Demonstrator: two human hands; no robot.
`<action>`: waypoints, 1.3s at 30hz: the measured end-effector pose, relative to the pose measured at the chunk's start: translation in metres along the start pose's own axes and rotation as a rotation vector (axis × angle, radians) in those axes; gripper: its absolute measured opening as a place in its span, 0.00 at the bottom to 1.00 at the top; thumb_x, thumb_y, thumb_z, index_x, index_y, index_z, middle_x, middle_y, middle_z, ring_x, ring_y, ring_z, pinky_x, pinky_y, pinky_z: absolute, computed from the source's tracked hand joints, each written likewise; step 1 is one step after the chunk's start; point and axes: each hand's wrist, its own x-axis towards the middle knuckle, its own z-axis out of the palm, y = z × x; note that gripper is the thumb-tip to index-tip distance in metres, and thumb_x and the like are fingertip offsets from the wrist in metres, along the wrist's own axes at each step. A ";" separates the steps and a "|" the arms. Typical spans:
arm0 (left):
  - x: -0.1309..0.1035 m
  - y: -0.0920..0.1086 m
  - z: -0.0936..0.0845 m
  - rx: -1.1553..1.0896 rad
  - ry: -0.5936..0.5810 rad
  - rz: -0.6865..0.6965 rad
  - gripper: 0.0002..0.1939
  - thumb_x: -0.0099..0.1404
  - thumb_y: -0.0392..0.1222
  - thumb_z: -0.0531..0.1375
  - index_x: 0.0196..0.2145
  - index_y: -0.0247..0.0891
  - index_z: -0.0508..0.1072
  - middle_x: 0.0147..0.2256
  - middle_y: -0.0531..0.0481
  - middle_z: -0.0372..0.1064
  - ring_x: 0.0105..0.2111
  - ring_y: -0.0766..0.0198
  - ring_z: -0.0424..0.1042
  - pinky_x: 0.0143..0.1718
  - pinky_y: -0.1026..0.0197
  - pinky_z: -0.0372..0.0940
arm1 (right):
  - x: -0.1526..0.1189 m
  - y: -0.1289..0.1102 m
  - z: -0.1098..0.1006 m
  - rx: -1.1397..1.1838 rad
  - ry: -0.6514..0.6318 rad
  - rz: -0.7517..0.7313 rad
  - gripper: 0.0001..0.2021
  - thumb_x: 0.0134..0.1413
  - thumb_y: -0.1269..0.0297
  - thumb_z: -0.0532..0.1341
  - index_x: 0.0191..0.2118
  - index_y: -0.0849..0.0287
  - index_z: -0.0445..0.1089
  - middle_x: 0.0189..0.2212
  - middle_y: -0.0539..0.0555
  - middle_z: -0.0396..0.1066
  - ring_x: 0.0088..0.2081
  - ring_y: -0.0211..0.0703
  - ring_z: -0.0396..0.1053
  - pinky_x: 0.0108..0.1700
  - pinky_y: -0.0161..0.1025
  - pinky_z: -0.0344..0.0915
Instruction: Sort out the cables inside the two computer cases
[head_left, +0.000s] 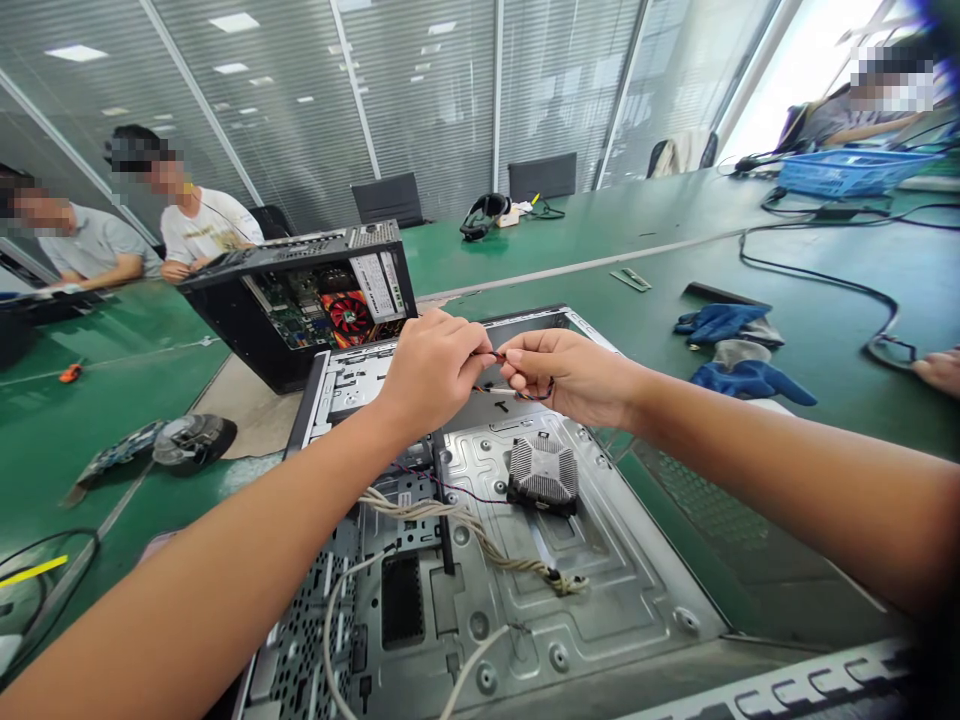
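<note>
Over an open computer case (630,590) lying flat, both hands pinch one thin dark cable (536,397) with red or orange strands. My left hand (439,360) grips it near one spot, fingers curled and seen from the back. My right hand (570,375) pinches it just to the right, and a loop of the cable hangs under its fingers. Below the hands, a finned heatsink (544,470) rests on the case's metal floor. A twisted beige cable bundle (480,535) runs across the case from the left.
Behind stands another computer case (300,300) with a red fan. Blue gloves (739,350) lie at the right on the green table (570,270), with a blue basket (855,172) farther back. A black headset (484,215) sits at the far side. Other people are seated left and right.
</note>
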 end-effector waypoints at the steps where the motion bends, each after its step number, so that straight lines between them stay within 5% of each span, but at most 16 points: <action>1: 0.000 0.001 0.000 0.020 0.017 -0.004 0.08 0.67 0.42 0.55 0.32 0.39 0.72 0.32 0.50 0.73 0.39 0.58 0.64 0.42 0.55 0.54 | 0.001 0.001 -0.001 0.045 -0.010 0.006 0.07 0.52 0.65 0.65 0.30 0.61 0.67 0.27 0.50 0.67 0.26 0.32 0.59 0.29 0.34 0.59; 8: -0.002 0.001 0.002 0.105 0.034 -0.046 0.14 0.71 0.44 0.50 0.34 0.39 0.72 0.35 0.49 0.74 0.40 0.57 0.63 0.42 0.54 0.53 | 0.001 0.003 -0.002 0.138 -0.036 0.055 0.07 0.53 0.66 0.66 0.29 0.61 0.68 0.26 0.46 0.64 0.20 0.27 0.45 0.23 0.32 0.49; 14: 0.002 -0.001 0.003 -0.009 -0.114 -0.146 0.18 0.71 0.43 0.48 0.27 0.37 0.69 0.28 0.49 0.70 0.35 0.59 0.62 0.38 0.56 0.54 | -0.001 0.001 0.005 -0.110 -0.001 0.072 0.10 0.61 0.62 0.58 0.30 0.60 0.70 0.16 0.42 0.48 0.20 0.32 0.41 0.24 0.35 0.43; 18: 0.001 -0.005 0.003 -0.039 -0.170 -0.085 0.15 0.70 0.42 0.49 0.30 0.37 0.70 0.28 0.49 0.69 0.32 0.59 0.62 0.35 0.57 0.54 | 0.001 0.005 0.004 -0.239 0.027 0.037 0.09 0.59 0.64 0.58 0.28 0.58 0.68 0.16 0.42 0.46 0.20 0.34 0.41 0.24 0.36 0.42; 23: -0.003 -0.004 0.002 0.072 -0.124 0.042 0.08 0.67 0.44 0.56 0.39 0.38 0.71 0.34 0.48 0.73 0.38 0.56 0.64 0.41 0.55 0.55 | 0.004 0.010 0.000 -0.236 0.009 0.029 0.12 0.59 0.62 0.58 0.24 0.57 0.62 0.16 0.42 0.44 0.20 0.34 0.40 0.24 0.36 0.40; 27: -0.003 -0.003 0.002 0.132 -0.069 0.076 0.07 0.67 0.42 0.55 0.36 0.39 0.71 0.34 0.48 0.73 0.40 0.56 0.63 0.43 0.53 0.55 | 0.004 0.010 0.002 -0.278 0.011 0.022 0.10 0.58 0.63 0.58 0.26 0.57 0.64 0.16 0.43 0.46 0.21 0.34 0.42 0.25 0.36 0.43; 32: -0.004 -0.006 0.007 0.050 -0.001 0.014 0.07 0.68 0.42 0.55 0.35 0.41 0.72 0.43 0.47 0.69 0.47 0.55 0.63 0.46 0.52 0.57 | 0.003 0.008 0.004 -0.309 -0.048 0.012 0.08 0.54 0.63 0.61 0.27 0.59 0.66 0.25 0.49 0.64 0.25 0.35 0.55 0.29 0.37 0.50; 39: -0.005 0.000 0.015 -0.159 0.083 -0.242 0.15 0.63 0.45 0.61 0.44 0.37 0.65 0.42 0.44 0.68 0.37 0.60 0.66 0.38 0.57 0.62 | 0.001 0.007 0.004 -0.186 0.025 0.072 0.09 0.54 0.67 0.61 0.25 0.59 0.63 0.20 0.45 0.53 0.22 0.33 0.46 0.26 0.37 0.44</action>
